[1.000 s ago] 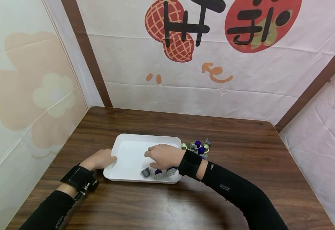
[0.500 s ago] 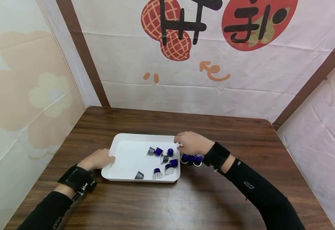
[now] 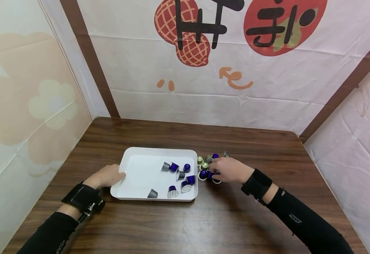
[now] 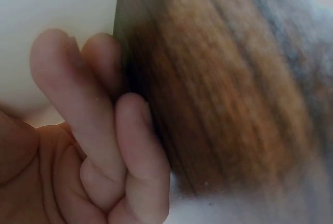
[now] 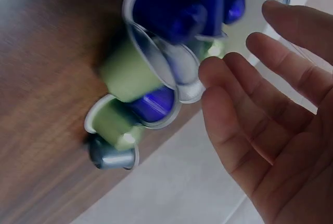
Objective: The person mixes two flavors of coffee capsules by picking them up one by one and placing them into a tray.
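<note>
My left hand (image 3: 107, 175) grips the left edge of a white tray (image 3: 137, 169), thumb over the rim. The left wrist view shows its fingers (image 4: 138, 146) curled at the edge. Inside the tray, mostly in its right half, lie several coffee capsules, among them a blue capsule (image 3: 186, 168) and a grey capsule (image 3: 152, 193). Just right of the tray, my right hand (image 3: 229, 170) is over a pile of blue, green and grey capsules. In the right wrist view its fingers are relaxed and hold nothing, beside a green capsule (image 5: 130, 73) and a blue capsule (image 5: 166, 8).
All of this stands on a brown wooden table (image 3: 251, 211). White printed cloth (image 3: 185, 106) hangs behind the table and along both sides. A grey capsule (image 3: 225, 154) lies at the back of the pile.
My right hand has moved right, from above the tray to the pile, uncovering capsules in the tray. A grey capsule at the tray's front has shifted slightly left. My left hand stays on the edge.
</note>
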Available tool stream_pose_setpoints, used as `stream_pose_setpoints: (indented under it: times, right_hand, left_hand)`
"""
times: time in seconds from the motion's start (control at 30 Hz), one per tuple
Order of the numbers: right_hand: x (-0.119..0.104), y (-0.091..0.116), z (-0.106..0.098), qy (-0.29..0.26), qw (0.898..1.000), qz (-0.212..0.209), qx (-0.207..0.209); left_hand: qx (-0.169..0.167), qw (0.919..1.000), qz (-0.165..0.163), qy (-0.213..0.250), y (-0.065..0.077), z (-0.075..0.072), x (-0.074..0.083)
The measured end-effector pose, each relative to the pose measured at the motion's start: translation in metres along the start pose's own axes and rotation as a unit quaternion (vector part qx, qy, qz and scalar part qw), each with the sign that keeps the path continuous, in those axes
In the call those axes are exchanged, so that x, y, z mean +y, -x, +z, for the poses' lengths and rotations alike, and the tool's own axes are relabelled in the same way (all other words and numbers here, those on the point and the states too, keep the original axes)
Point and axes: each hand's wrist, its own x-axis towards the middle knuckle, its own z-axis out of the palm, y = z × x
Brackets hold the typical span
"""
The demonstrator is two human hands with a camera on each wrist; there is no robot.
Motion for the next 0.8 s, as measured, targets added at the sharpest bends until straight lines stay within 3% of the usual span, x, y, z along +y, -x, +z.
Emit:
stream_pose_setpoints:
  times: [0.43, 0.8]
  right_hand:
    - [0.004, 0.015, 0.019, 0.011, 0.999, 0.027, -0.02]
    - [0.004, 0.021, 0.031, 0.01, 0.999, 0.019, -0.024]
  left_hand:
    - [-0.001, 1.0, -0.008, 0.003, 0.002, -0.001, 0.001]
    - [0.006, 1.0, 0.004, 0.006, 0.001, 0.001, 0.0]
